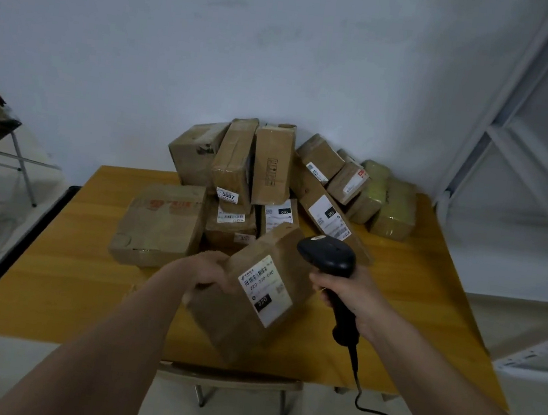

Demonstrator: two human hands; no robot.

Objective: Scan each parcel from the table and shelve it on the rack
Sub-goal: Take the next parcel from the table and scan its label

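We're gripping the parcel [248, 294] with left hand [209, 270] above bench [68, 268] front edge; right hand [346, 294] is clutching scanner [331, 259].

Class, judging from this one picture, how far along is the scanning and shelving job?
Done: unclear; something brown, blurred, shows on the rack. In hand: the left hand holds a labelled parcel while the right hand aims the scanner. Left: the parcel pile on the table.

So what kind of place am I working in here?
Probably a small parcel sorting or pickup room: labelled cardboard parcels heaped on a yellow table, a handheld barcode scanner, and a white metal rack alongside.
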